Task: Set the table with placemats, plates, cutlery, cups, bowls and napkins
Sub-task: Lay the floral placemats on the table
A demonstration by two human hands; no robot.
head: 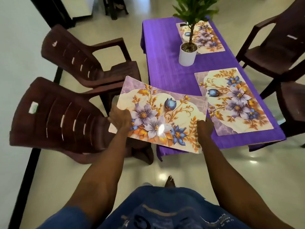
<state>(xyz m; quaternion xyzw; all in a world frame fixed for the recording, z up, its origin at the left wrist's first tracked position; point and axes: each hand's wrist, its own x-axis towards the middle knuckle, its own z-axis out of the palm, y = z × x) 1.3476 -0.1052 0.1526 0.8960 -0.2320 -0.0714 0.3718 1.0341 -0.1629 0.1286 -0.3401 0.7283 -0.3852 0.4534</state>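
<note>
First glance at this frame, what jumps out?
The floral placemat held in mid-air by the left hand and right hand, over the near-left corner of the purple-clothed table. Two matching mats already lie along the table's right side, near and far, with a white potted plant between them. Dark brown plastic chairs stand around.

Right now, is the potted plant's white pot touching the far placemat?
Cannot tell. In the head view the white pot overlaps the far placemat's near corner, but that could be the pot standing in front of it.
</note>
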